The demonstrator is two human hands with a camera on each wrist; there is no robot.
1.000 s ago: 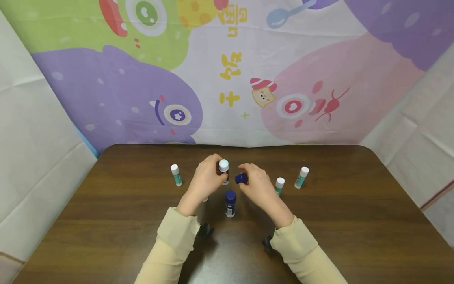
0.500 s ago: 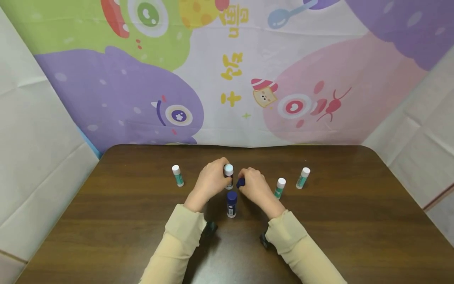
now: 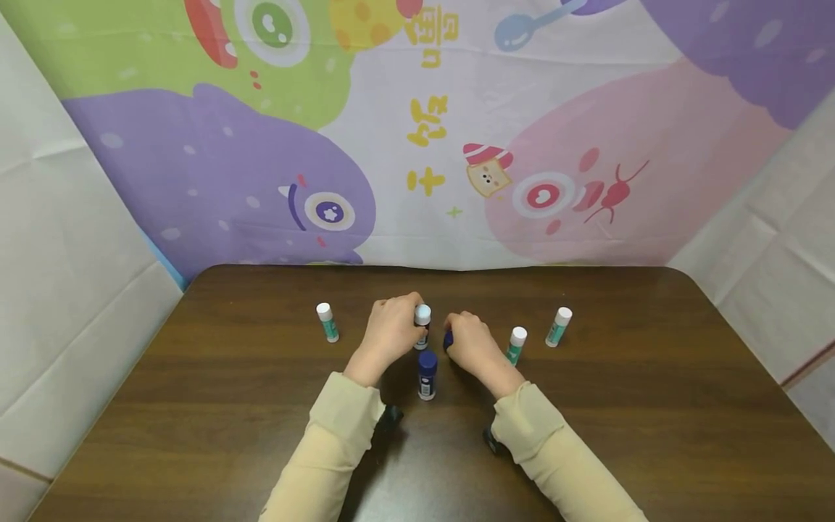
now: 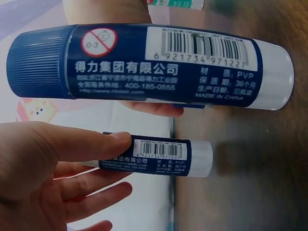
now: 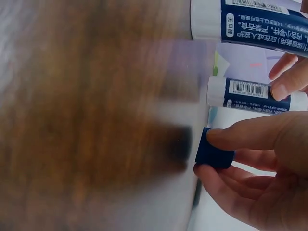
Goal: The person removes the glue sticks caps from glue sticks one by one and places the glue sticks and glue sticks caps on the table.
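Note:
My left hand [image 3: 389, 328] grips a navy glue stick [image 4: 161, 153] by its upper body, thumb across the label. It stands upright, its pale top [image 3: 422, 312] uncapped and its white base down at the wood. Just to its right, my right hand [image 3: 474, 341] pinches a blue cap [image 5: 214, 149] between thumb and fingers, low over the table. A second navy glue stick [image 3: 427, 377], with its ribbed blue cap on, stands in front of both hands. In the left wrist view this capped stick [image 4: 163, 65] looms large across the foreground.
Green-and-white glue sticks stand upright on the brown table [image 3: 228, 406]: one to the left [image 3: 328, 323], one by the right wrist [image 3: 516, 346], one further right [image 3: 558, 328]. A printed cartoon cloth [image 3: 417, 239] hangs behind the table's far edge.
The left hand has shifted slightly right and down with the uncapped glue stick. The right hand has lowered the blue cap toward the table. The capped stick stays standing.

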